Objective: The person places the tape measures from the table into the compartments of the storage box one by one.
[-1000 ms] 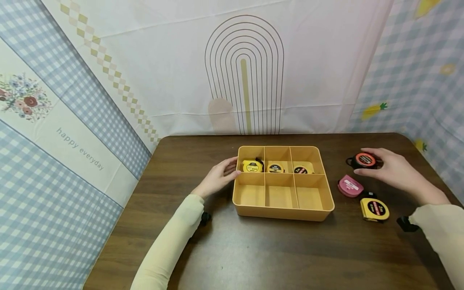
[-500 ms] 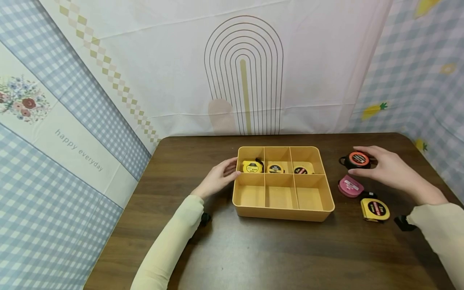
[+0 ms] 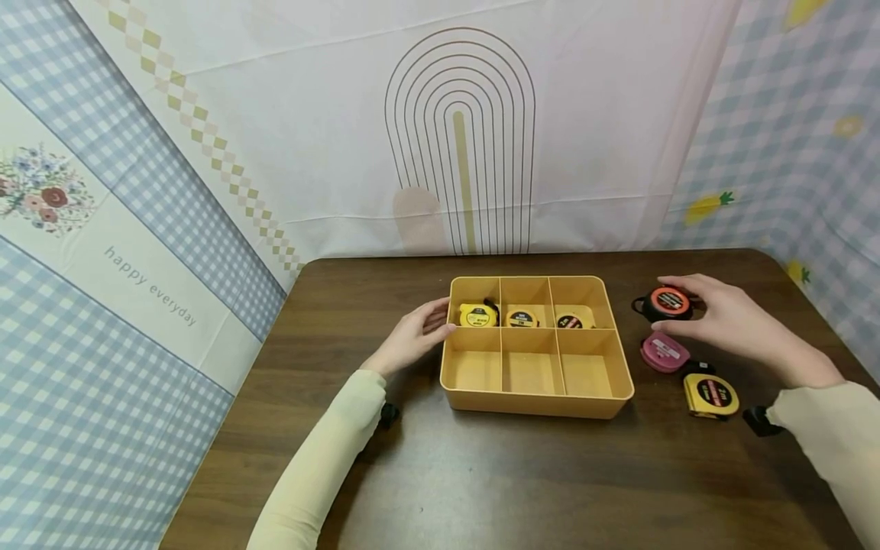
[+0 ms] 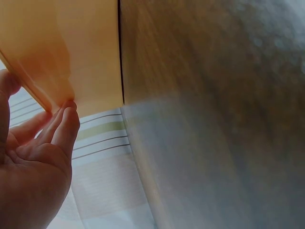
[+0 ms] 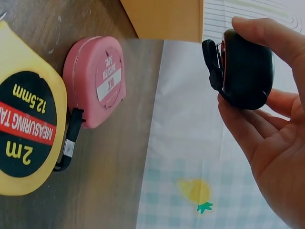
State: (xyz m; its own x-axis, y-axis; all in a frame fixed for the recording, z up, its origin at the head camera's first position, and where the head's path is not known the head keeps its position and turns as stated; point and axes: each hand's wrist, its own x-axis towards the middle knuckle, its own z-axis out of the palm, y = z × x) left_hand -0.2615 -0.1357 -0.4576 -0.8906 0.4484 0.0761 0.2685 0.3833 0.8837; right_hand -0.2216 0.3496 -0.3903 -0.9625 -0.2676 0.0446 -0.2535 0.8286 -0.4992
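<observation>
smooth plastic box [image 3: 536, 403] and black-and-orange tape measure [image 5: 250, 71], glossy wood-grain table [image 3: 481, 481]

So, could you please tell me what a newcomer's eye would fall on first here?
Likely the yellow divided box on the table, with three tape measures in its far row. Next, the black-and-orange tape measure held in the right hand, right of the box.

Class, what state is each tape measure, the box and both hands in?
Box: upright, uncovered.
Left boxed tape measure: far left compartment.
Middle boxed tape measure: far middle compartment.
Right boxed tape measure: far right compartment.
Black tape measure: held by right hand.
Pink tape measure: on table, unheld.
Loose yellow tape measure: on table, unheld.
Left hand: touching box's left side.
Right hand: gripping black tape measure.
</observation>
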